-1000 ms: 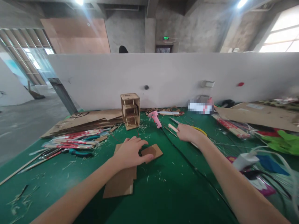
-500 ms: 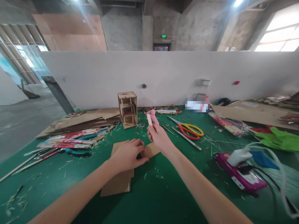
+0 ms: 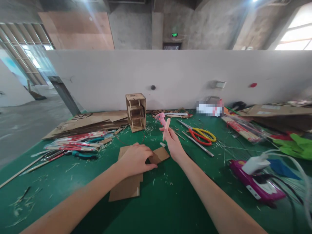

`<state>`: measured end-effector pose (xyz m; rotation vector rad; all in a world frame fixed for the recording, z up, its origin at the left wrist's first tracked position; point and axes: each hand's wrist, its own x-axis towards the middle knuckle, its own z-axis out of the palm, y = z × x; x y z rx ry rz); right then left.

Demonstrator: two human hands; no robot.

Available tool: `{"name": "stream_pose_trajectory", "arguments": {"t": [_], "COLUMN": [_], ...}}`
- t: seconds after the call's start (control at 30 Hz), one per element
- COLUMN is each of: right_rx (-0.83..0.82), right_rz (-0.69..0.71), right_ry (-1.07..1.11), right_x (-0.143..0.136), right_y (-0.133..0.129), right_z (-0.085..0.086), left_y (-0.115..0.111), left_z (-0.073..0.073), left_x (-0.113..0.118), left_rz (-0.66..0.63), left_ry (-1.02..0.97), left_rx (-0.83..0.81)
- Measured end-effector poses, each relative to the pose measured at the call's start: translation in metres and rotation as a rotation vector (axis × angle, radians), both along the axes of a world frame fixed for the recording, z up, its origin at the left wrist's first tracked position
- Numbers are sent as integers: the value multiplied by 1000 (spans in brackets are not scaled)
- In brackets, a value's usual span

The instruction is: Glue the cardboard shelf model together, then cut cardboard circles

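My left hand (image 3: 137, 159) rests over cardboard pieces (image 3: 126, 190), its thumb and fingers curved round a smaller cardboard piece (image 3: 159, 155) that sticks out to the right. Between the fingertips of my right hand (image 3: 172, 139) a short pale wooden stick (image 3: 167, 124) stands nearly upright. Just behind that stick is a pink glue gun (image 3: 161, 118) with its nozzle to the left. A small cardboard shelf box with three levels (image 3: 136, 112) stands upright against the white panel.
Scissors (image 3: 201, 135) and a metal blade tool (image 3: 200, 144) lie right of my right hand. Teal-handled pliers (image 3: 84, 155) and packaged sticks (image 3: 75, 143) are at left. A purple power strip (image 3: 258, 185) with cables sits at right. Cardboard sheets (image 3: 102, 121) lie behind left.
My right hand has moved slightly right and down with the stick, which has swung from leaning left to leaning right. My left hand stays on the cardboard. The view has shifted slightly.
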<state>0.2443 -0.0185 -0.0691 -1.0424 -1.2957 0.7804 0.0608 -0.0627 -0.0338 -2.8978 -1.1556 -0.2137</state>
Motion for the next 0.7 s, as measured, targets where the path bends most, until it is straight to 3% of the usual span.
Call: {"name": "stream_pose_trajectory", "arguments": {"t": [0.13, 0.3, 0.53, 0.7], "right_rx": [33, -61, -294, -304], "right_rz": [-27, -1, 226, 264], "right_ry": [28, 62, -94, -209], "right_x": [1, 2, 6, 3], "right_y": [0, -18, -35, -40], "right_z": [7, 0, -4, -4], "left_y": [0, -2, -3, -3], "left_z": [-3, -8, -14, -15], "left_x": [-1, 0, 1, 0], "left_rz": [41, 123, 159, 157], "left_ry": [-8, -41, -100, -115], "left_rx": [4, 34, 41, 49]}}
